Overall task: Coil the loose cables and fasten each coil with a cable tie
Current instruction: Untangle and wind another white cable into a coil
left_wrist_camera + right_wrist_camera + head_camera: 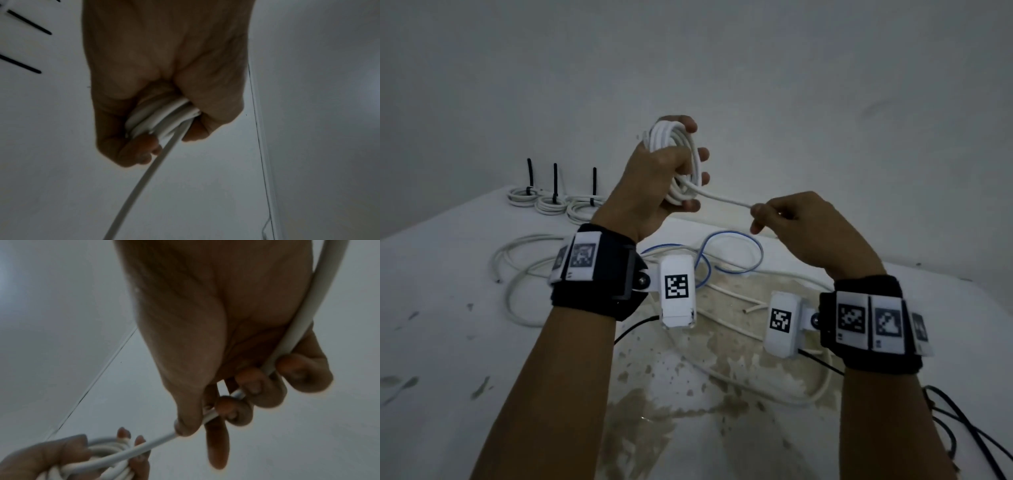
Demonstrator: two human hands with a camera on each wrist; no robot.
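My left hand (671, 174) is raised above the table and grips a coil of white cable (681, 147), its fingers curled round the loops; the left wrist view shows the same coil (164, 120) bunched in the fist. One strand (722, 198) runs from the coil to my right hand (784, 219), which pinches it and lets it pass through the curled fingers (257, 386). The right wrist view also shows the left hand (51, 459) with the coil (107, 456) at the lower left.
Three tied white coils (551, 202) with upright black cable ties (555, 181) sit at the table's back left. Loose white cables (517, 274) and a blue cable (736, 253) lie across the stained white table (448, 342). Black cords (962, 428) trail at the right.
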